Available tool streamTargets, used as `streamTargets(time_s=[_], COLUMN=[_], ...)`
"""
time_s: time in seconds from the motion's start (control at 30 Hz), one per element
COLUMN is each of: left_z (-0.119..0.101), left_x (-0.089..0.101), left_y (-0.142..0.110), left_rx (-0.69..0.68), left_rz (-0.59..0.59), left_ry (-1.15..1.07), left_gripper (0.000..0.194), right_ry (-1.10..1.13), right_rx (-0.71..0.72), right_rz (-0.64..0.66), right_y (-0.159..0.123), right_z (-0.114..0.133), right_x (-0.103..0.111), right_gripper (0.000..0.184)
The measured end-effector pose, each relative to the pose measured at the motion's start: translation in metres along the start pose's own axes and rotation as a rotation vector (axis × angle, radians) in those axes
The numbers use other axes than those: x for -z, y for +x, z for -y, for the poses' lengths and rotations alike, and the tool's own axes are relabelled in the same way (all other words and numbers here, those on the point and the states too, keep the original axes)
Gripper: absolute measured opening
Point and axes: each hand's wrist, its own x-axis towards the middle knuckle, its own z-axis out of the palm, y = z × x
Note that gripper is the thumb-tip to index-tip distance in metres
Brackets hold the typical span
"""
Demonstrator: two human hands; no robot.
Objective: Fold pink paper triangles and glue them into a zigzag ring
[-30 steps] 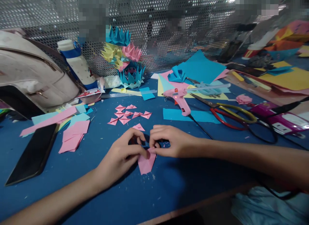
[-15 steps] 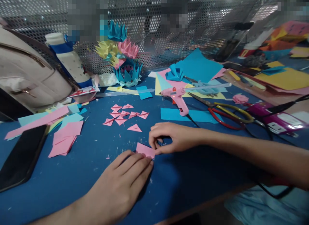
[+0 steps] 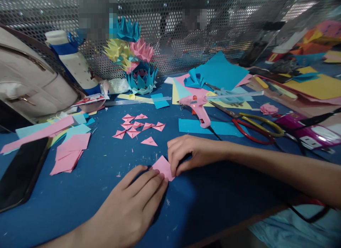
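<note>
A small pink paper piece (image 3: 163,165) lies on the blue table between my hands, one corner pointing away from me. My left hand (image 3: 133,201) rests flat with its fingers stretched out, the tips pressing on the paper's near left side. From the right, my right hand (image 3: 188,154) pinches the paper's right corner between thumb and fingers. Just beyond lies one folded pink triangle (image 3: 149,141), and several more folded pink pieces (image 3: 133,131) are grouped behind it. To the left is a stack of pink paper squares (image 3: 69,157).
A pink glue gun (image 3: 198,108) lies on a blue paper strip (image 3: 221,127). Red-and-yellow-handled scissors (image 3: 255,125) sit right of it. At left are a black phone (image 3: 23,173), a bottle (image 3: 76,65) and a pale bag (image 3: 34,77). Folded paper flowers (image 3: 141,77) stand before the perforated metal panel.
My left hand has gone from pinching the paper to lying flat on its near side. The pink paper has turned, and my right hand has moved slightly onto its right corner.
</note>
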Motion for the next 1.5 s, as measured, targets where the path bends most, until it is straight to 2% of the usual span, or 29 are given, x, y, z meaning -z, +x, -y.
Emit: streamTargets(time_s=[0.23,0.43,0.6,1.03,1.23,1.5], left_z=[0.0,0.0,0.0,-0.001,-0.001,0.0], left_x=[0.001,0.001,0.003,0.003,0.003,0.005], left_y=[0.002,0.002,0.002,0.001,0.003,0.006], left_rx=[0.004,0.006,0.002,0.008,0.021,0.017], left_rz=[0.041,0.062,0.069,0.085,0.147,0.144], left_ry=[-0.024,-0.031,-0.019,-0.002,-0.007,0.015], left_gripper=[0.039,0.041,0.041,0.043,0.045,0.045], right_ry=[-0.089,-0.17,-0.218,-0.246,-0.261,-0.275], right_rx=[-0.15,-0.224,-0.278,-0.269,-0.265,-0.251], right_rz=[-0.055,-0.123,-0.145,-0.154,-0.169,-0.204], right_y=[0.002,0.007,0.009,0.009,0.008,0.008], right_z=[0.003,0.01,0.015,0.011,0.011,0.008], right_x=[-0.004,-0.013,-0.018,-0.023,-0.024,-0.029], right_gripper=[0.021,0.008,0.007,0.01,0.008,0.009])
